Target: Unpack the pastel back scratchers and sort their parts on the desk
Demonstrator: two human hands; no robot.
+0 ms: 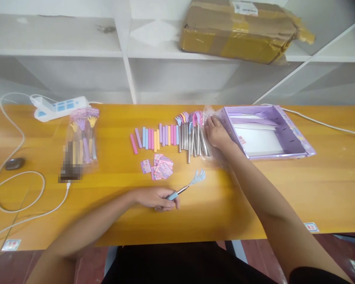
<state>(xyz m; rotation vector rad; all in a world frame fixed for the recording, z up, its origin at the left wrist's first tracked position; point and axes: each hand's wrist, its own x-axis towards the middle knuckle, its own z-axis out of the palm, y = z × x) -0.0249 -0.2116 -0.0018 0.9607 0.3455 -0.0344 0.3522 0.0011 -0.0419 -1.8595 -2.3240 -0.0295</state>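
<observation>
My left hand (159,198) is closed around the light blue handle of a back scratcher (182,190). Its metal rod points up and right, ending in a blue hand-shaped head. Farther off, my right hand (217,133) has its fingers curled on a clear plastic bag (208,112), beside the purple box. Left of it lie several metal scratcher rods (192,138) with coloured hand-shaped heads. A row of pink, purple, blue and yellow handle sleeves (156,136) continues leftward. Printed cards (162,167) are piled below the sleeves.
A purple open box (292,134) holds a purple scratcher and white sheets. At left lie bagged scratchers (85,134), a blurred-out device (71,163) on a cable, a black case (14,163) and a power strip (62,107). A taped carton (239,31) sits on the shelf.
</observation>
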